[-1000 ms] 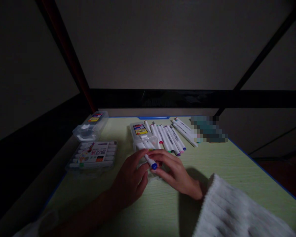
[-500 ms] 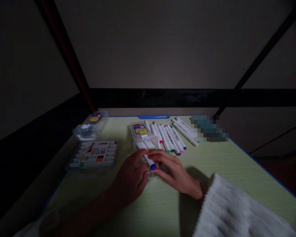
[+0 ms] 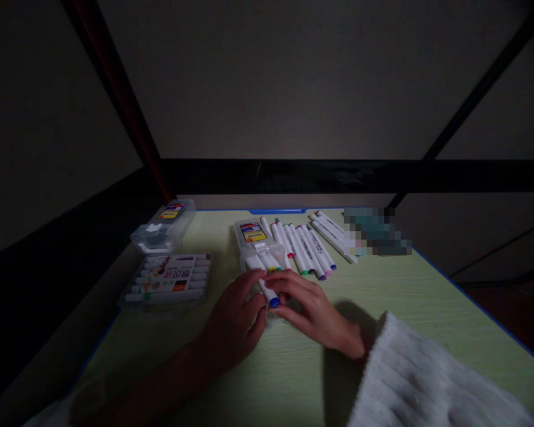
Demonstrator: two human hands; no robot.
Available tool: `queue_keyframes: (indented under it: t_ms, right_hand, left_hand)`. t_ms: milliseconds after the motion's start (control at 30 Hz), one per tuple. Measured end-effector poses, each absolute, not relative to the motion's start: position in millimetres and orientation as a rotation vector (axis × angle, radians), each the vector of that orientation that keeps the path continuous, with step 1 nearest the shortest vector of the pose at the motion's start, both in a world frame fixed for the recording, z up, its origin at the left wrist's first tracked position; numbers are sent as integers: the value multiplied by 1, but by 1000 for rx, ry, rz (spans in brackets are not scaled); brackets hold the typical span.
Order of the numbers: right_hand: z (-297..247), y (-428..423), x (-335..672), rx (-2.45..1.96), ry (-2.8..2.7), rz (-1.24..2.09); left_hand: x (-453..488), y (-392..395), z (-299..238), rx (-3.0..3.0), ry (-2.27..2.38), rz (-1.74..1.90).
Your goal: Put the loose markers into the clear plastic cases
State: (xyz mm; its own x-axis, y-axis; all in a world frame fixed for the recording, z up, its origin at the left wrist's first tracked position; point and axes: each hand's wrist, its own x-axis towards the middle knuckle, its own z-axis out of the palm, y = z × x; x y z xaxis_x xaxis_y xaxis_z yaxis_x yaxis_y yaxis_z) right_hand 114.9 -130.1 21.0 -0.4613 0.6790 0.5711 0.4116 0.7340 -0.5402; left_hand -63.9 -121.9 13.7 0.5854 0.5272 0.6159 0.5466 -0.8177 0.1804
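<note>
A white marker with a blue end cap points toward me between my two hands. My left hand curls around its left side, thumb and fingers bent. From the other side my right hand grips the same marker with its fingertips near the blue cap. Under and behind them stands a clear plastic case with a yellow and blue label, open toward me. Several markers lie partly inside it, with yellow and green ends showing. My fingers hide the case's near part.
Several loose white markers with coloured ends lie right of the case. At left sit a filled marker box and a clear case. A blurred teal item lies at far right on the pale green table.
The blue-capped marker and the fingers around it have shifted very slightly to the left. Everything else looks the same.
</note>
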Motion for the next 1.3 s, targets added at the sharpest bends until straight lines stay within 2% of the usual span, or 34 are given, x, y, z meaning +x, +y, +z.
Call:
queue_keyframes:
  t_ms: [1300]
  right_hand:
    - [22, -131, 116, -845, -2154, 444]
  left_hand:
    - [-63, -123, 16, -2773, -930, -1080]
